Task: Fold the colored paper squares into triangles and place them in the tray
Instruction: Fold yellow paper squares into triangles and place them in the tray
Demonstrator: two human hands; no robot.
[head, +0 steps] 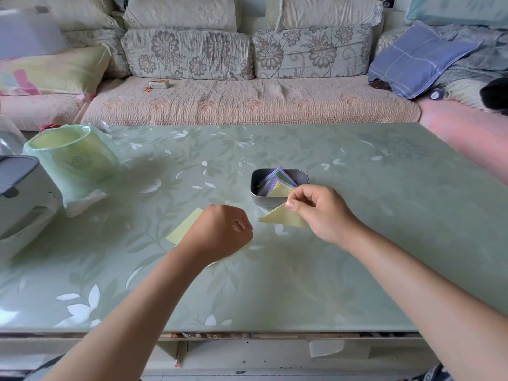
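Yellow triangle (280, 220) hangs pinched in the right hand (324, 213), tray (254, 178) just beyond it; left hand (220, 232) clenched, empty, above the green floral table (357, 257); sofa (247, 103) beyond.

A beige floral fabric sofa (247, 103) is stretching beyond the far edge of the pale green leaf-printed table (357, 257); a blue checked pillow (417, 59) is leaning at its right end.

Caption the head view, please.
Right hand pinches folded yellow triangle beside the tray; left hand curled over yellow paper.
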